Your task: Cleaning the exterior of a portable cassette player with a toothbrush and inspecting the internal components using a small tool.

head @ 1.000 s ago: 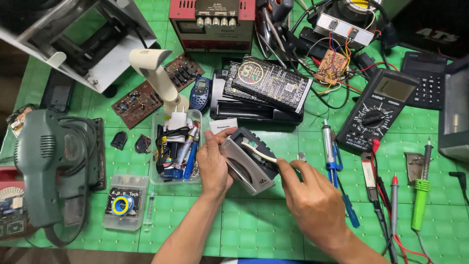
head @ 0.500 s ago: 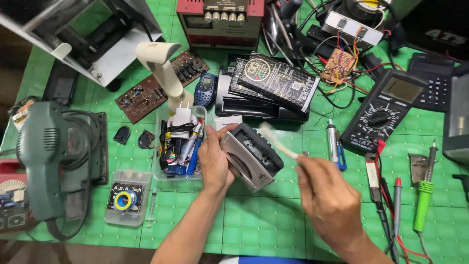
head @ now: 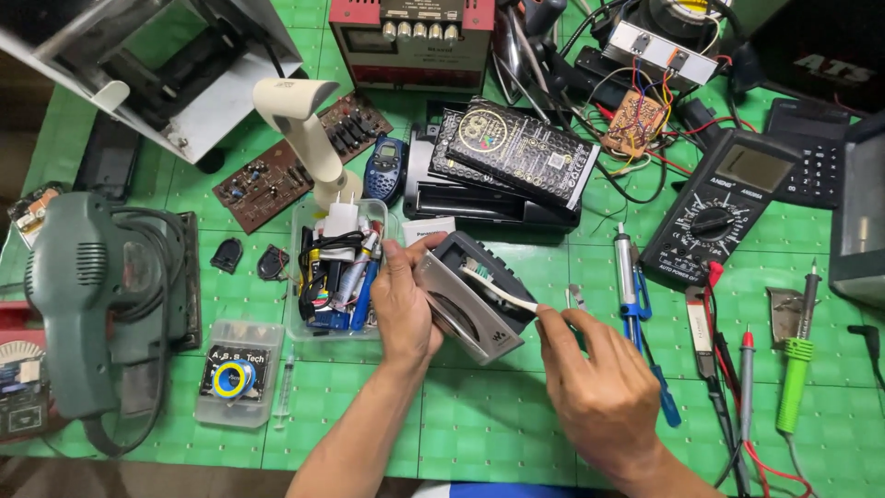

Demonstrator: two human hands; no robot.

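My left hand [head: 404,309] grips the open cassette player [head: 475,300], fingers closed around its left edge. My right hand [head: 599,387] pinches the toothbrush [head: 501,289]; its bristles sit inside the player.

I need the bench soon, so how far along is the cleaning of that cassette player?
Done: the cassette player is already opened up. In hand: the left hand grips it tilted, while the right hand holds a toothbrush with its bristles inside the open body. Left: it is not closed, and tools lie spread on the green mat.
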